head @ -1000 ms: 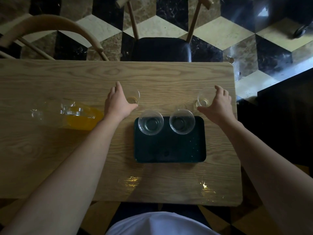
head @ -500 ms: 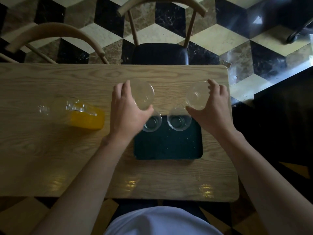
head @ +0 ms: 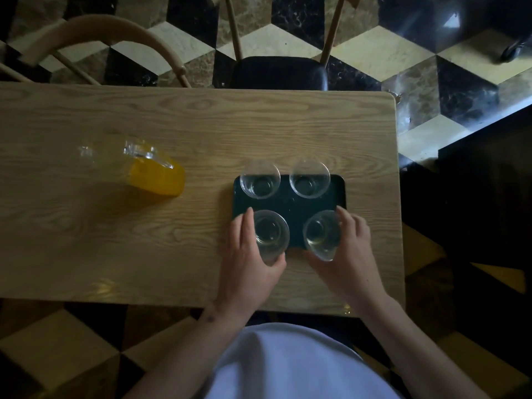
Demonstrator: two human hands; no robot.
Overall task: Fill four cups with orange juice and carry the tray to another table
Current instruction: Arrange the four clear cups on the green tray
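Note:
A dark tray [head: 290,204] lies on the wooden table [head: 144,231], right of centre. Two empty clear cups stand on its far half, one on the left [head: 260,180] and one on the right [head: 309,178]. My left hand [head: 249,263] grips a third clear cup [head: 270,233] at the tray's near left corner. My right hand [head: 349,254] grips a fourth clear cup [head: 322,234], tilted, at the near right corner. A glass jug of orange juice [head: 154,169] stands on the table to the left, well apart from both hands.
Two wooden chairs stand behind the table, one at the far left [head: 109,38] and one with a dark seat [head: 277,72] in the middle. The table's right edge [head: 398,197] lies close to the tray. A dark surface [head: 489,182] sits to the right.
Both hands lifted the two cups from the table behind the tray and brought them back to the tray's near corners. The view shifted, and the jug did not move.

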